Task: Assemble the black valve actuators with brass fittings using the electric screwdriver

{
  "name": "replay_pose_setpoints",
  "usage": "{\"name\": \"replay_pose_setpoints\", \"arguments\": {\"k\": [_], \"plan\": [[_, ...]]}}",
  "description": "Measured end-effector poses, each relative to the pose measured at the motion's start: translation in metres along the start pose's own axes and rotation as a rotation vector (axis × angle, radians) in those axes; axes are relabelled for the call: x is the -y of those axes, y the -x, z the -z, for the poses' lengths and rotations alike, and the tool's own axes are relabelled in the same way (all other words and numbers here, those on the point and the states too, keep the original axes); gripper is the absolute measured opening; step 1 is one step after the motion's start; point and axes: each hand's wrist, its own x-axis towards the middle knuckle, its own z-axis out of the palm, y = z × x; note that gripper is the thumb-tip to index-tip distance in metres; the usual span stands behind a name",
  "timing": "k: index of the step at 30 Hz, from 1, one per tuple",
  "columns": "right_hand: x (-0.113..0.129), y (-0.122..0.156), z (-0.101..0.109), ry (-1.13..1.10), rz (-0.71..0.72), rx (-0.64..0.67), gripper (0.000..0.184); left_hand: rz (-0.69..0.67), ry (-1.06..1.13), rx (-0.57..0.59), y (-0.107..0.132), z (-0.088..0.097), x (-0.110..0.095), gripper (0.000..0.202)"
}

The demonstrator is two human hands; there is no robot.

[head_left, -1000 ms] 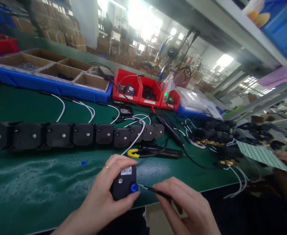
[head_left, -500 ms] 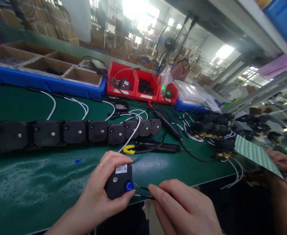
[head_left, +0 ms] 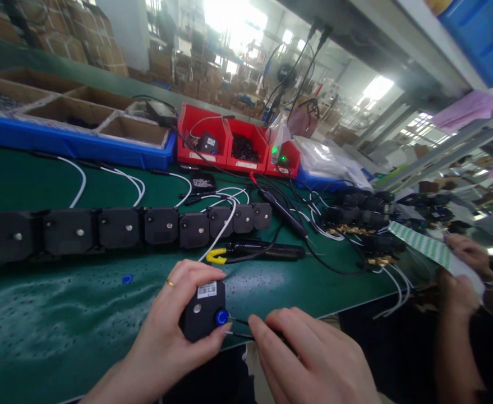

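My left hand (head_left: 168,331) grips a small black square unit (head_left: 202,318) at the near edge of the green mat (head_left: 61,314). The unit carries a white label, a silver screw and a blue round cap (head_left: 221,317) on its face. My right hand (head_left: 309,359) is closed on thin black tweezers (head_left: 240,328), whose tips sit right at the blue cap. A ring shows on my left hand.
A row of several black units (head_left: 124,227) lies across the mat, with white wires, a yellow-tipped tool (head_left: 254,252) and a loose blue cap (head_left: 127,278). Red bins (head_left: 212,160) and a blue tray of cardboard boxes (head_left: 73,140) stand behind. At right, another person's hands (head_left: 460,275) hold a green dotted sheet.
My right hand has shifted left, bringing the tweezers closer to the blue cap. The other person's hands have lifted and turned the dotted sheet. The view has drifted slightly.
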Motion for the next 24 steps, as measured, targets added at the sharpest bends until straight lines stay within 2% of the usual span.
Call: {"name": "replay_pose_setpoints", "arguments": {"k": [14,17,20,24], "plan": [[0.004,-0.006,0.004,0.008,0.014,-0.006,0.035,0.044,0.001,-0.009,-0.001,-0.002,-0.006,0.037],[0.001,-0.007,-0.001,-0.112,-0.023,0.0,0.028,0.038,0.006,0.01,-0.001,-0.002,-0.006,0.04],[-0.007,-0.014,-0.004,-0.347,-0.057,0.043,0.023,0.032,0.019,0.059,-0.002,-0.002,-0.001,0.044],[-0.018,-0.024,-0.003,-0.458,0.095,0.136,0.022,0.009,0.07,0.185,-0.004,-0.002,0.007,0.058]]}}
